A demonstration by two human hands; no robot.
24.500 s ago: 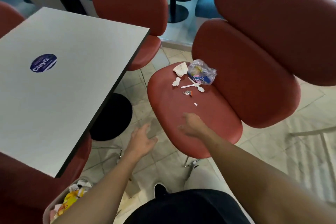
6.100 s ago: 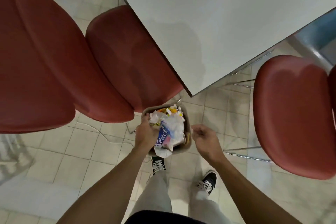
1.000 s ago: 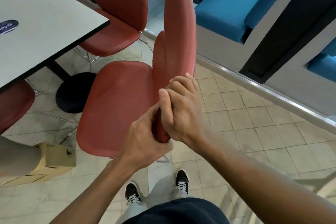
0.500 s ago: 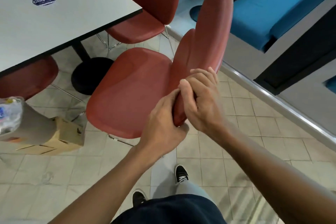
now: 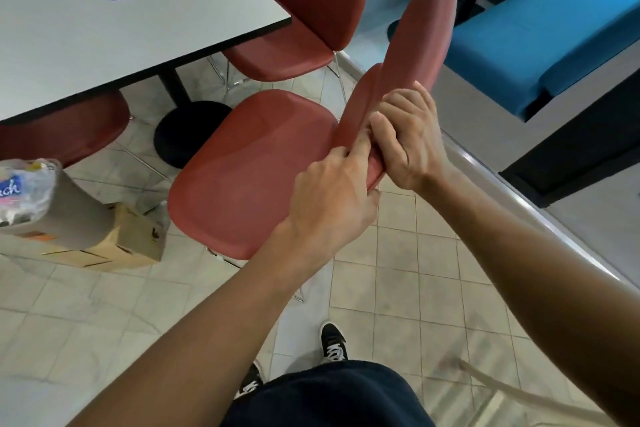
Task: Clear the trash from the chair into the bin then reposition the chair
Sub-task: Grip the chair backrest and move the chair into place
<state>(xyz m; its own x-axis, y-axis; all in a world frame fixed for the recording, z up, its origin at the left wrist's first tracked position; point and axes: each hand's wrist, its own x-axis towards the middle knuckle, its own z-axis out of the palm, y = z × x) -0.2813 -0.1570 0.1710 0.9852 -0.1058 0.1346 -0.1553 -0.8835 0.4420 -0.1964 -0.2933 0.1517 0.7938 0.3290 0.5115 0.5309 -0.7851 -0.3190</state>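
The red chair [image 5: 242, 163] stands in front of me, its seat bare, facing the grey table [image 5: 104, 31]. Both my hands grip the near edge of its backrest. My left hand [image 5: 332, 198] wraps the lower part from the seat side, fingers on the front face. My right hand [image 5: 408, 139] curls over the edge just above it. The grey bin [image 5: 72, 215] stands at the left edge, filled with crumpled trash including a clear wrapper with blue lettering [image 5: 20, 194].
A cardboard box [image 5: 124, 246] lies beside the bin. Another red chair [image 5: 304, 10] sits at the table's far side, a third [image 5: 59, 128] tucked under its near edge. The table's black pedestal base [image 5: 187, 128] is close to the seat. Blue benches [image 5: 540, 31] stand right.
The chair has shifted toward the table with both hands still gripping the backrest. My view has swung right, and the bin now sits at the left edge.
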